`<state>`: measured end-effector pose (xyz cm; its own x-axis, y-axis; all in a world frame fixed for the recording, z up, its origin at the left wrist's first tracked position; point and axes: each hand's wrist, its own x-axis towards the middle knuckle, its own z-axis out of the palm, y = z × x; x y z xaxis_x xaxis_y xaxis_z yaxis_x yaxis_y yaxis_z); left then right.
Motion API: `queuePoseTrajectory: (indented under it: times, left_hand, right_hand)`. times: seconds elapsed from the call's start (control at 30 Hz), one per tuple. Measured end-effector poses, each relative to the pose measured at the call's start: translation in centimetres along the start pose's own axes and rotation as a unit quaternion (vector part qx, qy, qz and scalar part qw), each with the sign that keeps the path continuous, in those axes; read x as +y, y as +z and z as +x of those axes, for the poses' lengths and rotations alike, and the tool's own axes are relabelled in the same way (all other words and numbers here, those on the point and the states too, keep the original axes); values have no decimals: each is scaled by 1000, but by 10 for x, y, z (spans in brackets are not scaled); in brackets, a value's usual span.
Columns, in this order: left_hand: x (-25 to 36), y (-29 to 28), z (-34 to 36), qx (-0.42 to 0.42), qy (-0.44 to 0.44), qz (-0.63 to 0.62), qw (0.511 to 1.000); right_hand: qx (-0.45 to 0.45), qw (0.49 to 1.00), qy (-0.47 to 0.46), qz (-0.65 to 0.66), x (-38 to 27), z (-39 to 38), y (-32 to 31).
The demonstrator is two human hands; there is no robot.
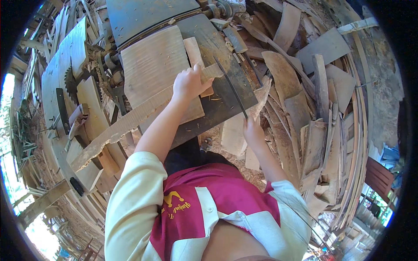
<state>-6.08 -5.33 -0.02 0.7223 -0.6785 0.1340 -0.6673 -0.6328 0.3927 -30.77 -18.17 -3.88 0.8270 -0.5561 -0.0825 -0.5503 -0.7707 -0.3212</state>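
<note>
While the left hand [188, 82] clamps a long, pale, rough-edged wooden strip [130, 119] flat across the dark metal bench [226, 102], the right hand [253, 130] is closed round the handle of a thin curved blade [230, 87] touching the strip's far end.

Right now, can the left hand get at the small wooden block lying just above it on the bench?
Probably yes. The left hand grips a long wood strip, and the small wooden block lies just beyond its fingers with nothing between, though the hand is occupied.
</note>
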Motion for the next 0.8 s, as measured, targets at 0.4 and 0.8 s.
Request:
queuePoseTrajectory:
  times: [0.4,0.8]
  left_hand:
    - [3,1,-1,-3,-10,10,1000]
    - [3,-1,1,-11,-24,25,999]
  right_hand:
    - [32,998,-44,31,-62,100,2]
    - [-56,998,10,-20,-7,-16,-35]
